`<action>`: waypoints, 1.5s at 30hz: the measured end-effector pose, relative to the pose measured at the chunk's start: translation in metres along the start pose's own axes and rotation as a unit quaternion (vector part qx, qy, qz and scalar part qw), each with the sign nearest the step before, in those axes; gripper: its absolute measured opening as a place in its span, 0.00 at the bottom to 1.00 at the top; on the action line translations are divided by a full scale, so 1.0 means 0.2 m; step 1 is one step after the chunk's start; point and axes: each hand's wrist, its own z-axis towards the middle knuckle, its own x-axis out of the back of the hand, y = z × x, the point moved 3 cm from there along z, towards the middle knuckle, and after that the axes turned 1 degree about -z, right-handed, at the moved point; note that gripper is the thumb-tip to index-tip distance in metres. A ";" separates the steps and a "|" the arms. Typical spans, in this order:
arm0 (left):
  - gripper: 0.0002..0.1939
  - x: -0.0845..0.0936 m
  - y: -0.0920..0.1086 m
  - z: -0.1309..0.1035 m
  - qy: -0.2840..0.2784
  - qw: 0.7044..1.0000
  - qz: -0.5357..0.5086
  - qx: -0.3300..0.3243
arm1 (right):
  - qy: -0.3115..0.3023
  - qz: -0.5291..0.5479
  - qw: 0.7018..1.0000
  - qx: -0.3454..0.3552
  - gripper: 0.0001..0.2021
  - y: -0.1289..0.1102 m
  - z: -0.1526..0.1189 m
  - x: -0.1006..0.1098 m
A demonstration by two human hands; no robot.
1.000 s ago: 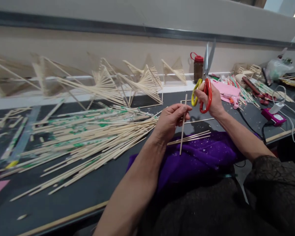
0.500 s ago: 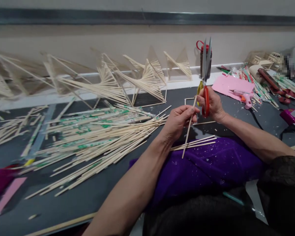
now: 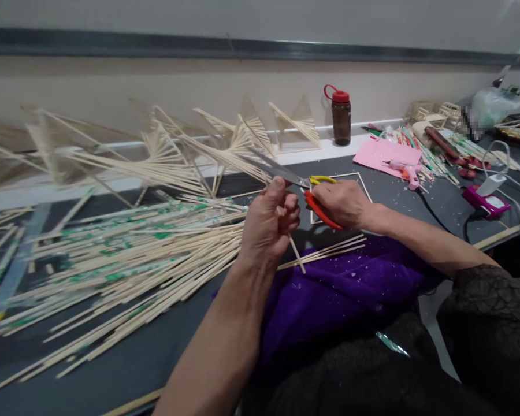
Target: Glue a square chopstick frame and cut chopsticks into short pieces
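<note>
A worker's right hand point(image 3: 344, 203) swings the scissors point(image 3: 305, 184) down from upright, so that the blades point(image 3: 286, 173) now point away to the left, past the fingertips of the left hand point(image 3: 271, 216). The pale stick point(image 3: 297, 254) has tilted too, its lower end swinging toward the right. The change appears to bring blades and stick together for the work in hand, though the left hand hides any contact between them. The left hand is curled closed around the stick, whose lower end juts out beneath the fist, above a purple cloth point(image 3: 325, 300) and just beside a few loose sticks point(image 3: 320, 253). The right hand grips the scissors by the red and yellow handles, just right of the left hand. Behind it, a thin stick frame point(image 3: 365, 188) lies on the dark surface point(image 3: 398, 216).
</note>
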 end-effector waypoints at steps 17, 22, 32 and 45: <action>0.18 0.10 0.03 0.07 0.111 0.989 -0.087 -0.041 | -0.055 0.004 0.995 0.078 0.14 -0.07 -0.74 0.19; 0.19 0.05 -0.04 0.07 0.100 0.993 -0.042 -0.037 | -0.169 0.010 0.984 0.049 0.21 -0.04 -0.80 0.11; 0.22 0.00 -0.06 0.15 0.085 0.995 -0.033 -0.029 | -0.173 -0.031 0.984 0.038 0.21 0.07 -0.69 0.09; 0.24 0.04 0.02 0.18 0.071 0.995 -0.053 -0.040 | -0.100 0.030 0.994 0.035 0.18 0.08 -0.61 0.21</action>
